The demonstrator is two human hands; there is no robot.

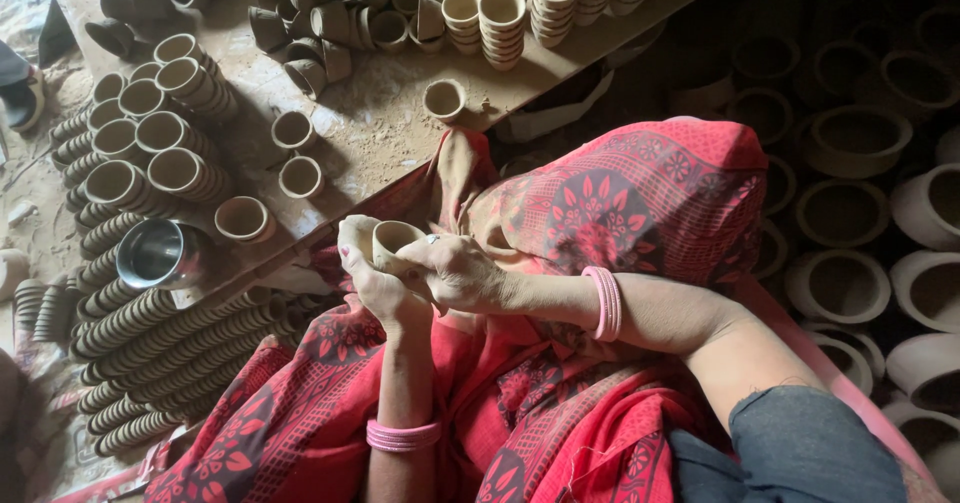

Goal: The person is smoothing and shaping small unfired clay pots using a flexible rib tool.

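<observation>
A small unfired clay cup [392,239] sits between both my hands above my lap. My left hand [372,281] cups it from below and the left, fingers wrapped round its side. My right hand [455,271] grips the cup's right side, thumb near the rim. Both wrists carry pink bangles. A red patterned cloth [620,203] covers my knees under the hands.
A dusty wooden board [380,123] ahead bears loose and stacked clay cups [500,18]. Long rows of nested cups [150,333] lie at the left, beside a steel bowl [160,253]. Larger clay pots [850,213] crowd the right side.
</observation>
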